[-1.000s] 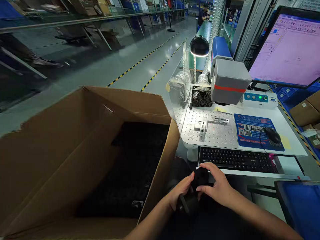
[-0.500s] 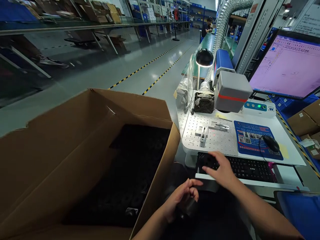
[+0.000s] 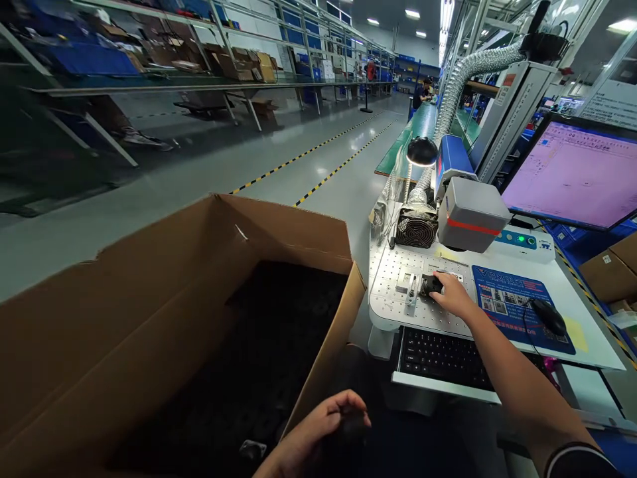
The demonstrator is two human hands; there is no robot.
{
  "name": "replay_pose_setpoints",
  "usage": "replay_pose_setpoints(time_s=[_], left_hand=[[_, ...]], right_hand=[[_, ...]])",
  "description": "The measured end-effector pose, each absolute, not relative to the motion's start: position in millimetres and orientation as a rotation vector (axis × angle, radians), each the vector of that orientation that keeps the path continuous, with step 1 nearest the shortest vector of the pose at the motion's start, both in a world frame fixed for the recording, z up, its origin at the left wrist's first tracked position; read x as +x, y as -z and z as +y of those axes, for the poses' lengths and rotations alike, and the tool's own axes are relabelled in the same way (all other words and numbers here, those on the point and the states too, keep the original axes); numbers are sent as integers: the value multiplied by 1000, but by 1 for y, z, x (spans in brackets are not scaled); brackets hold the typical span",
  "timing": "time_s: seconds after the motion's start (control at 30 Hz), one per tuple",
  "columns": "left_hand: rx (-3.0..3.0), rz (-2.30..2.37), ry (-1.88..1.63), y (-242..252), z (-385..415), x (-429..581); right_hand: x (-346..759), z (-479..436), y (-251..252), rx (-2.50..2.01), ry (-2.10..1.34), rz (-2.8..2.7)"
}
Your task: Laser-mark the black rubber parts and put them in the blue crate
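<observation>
My right hand (image 3: 452, 295) grips a small black part (image 3: 430, 285) with thumb and fingers. It holds the part down at the metal stop blocks (image 3: 411, 291) on the perforated plate (image 3: 391, 302), below the grey machine head (image 3: 472, 216). By the near right wall of the cardboard box (image 3: 326, 348), my left hand (image 3: 331, 425) is curled round a dark part (image 3: 354, 428), whose shape is lost in shadow. Inside the box lie many black pieces (image 3: 269, 332), hard to tell apart, and a small metallic-looking piece (image 3: 253, 449).
Under the plate, a keyboard (image 3: 442, 355) sits on a pull-out tray. A mouse (image 3: 547, 317) rests on the blue mat (image 3: 512, 292), with a monitor (image 3: 572, 172) behind. A lamp (image 3: 422, 151) and a fan (image 3: 417, 229) stand by the machine. A person (image 3: 422, 93) is far off.
My right hand has carried the black part forward from above the keyboard to the stop blocks on the plate. My left hand has shifted left and down, nearer the box. The view has tilted up.
</observation>
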State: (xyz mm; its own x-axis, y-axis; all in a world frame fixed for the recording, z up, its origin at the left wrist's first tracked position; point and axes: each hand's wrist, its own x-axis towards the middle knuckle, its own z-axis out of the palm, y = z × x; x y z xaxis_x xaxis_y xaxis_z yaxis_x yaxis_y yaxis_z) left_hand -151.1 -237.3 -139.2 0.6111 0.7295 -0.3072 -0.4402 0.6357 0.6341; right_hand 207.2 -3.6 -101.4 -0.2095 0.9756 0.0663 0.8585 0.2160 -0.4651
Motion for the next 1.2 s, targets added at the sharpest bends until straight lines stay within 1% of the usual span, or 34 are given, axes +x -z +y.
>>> replay_pose_setpoints(time_s=[0.13, 0.27, 0.47, 0.73, 0.93, 1.2], left_hand=[[427, 696, -926, 147, -226, -192], [298, 670, -1030, 155, -213, -214], [183, 602, -1020, 163, -209, -217], [-15, 576, -1038, 172, -209, -226], [10, 522, -1024, 175, -208, -226], [3, 534, -992, 171, -207, -226]], right_hand=[[207, 1, 109, -1724, -486, -2111], [204, 4, 121, -1720, -423, -2048], [202, 2, 127, -1729, -417, -1973], [200, -16, 147, -1844, -336, -1613], [192, -18, 163, -1821, -370, -1489], [185, -21, 160, -1848, -396, -1458]])
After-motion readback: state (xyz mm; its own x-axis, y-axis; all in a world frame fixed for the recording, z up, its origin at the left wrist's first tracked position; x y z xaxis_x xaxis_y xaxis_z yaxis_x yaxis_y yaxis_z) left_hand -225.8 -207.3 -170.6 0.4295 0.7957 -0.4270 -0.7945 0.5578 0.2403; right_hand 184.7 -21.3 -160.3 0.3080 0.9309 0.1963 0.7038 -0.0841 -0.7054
